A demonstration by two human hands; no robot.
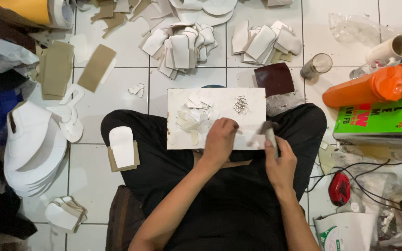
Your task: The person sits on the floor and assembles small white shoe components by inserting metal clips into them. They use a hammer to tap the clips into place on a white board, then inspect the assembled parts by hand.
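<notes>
Left hand (219, 139) fingers press a small white piece on the white rectangular board (252, 100); right hand (280, 162) fingers grip a grey-handled tool (270, 135). Risk: the tool slips onto the left fingers, just beside it.

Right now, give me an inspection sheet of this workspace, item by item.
Surface: white board on the lap, over a white tiled floor.
Job's things: small white cut pieces and metal clips on the board.
Clutter: piles of white cutouts, orange bottle, green tin.
Grippers: left hand presses a piece on the board; right hand holds a brush.
Cables: black cables at right.
Surroundings: stacked white shapes at left.
</notes>
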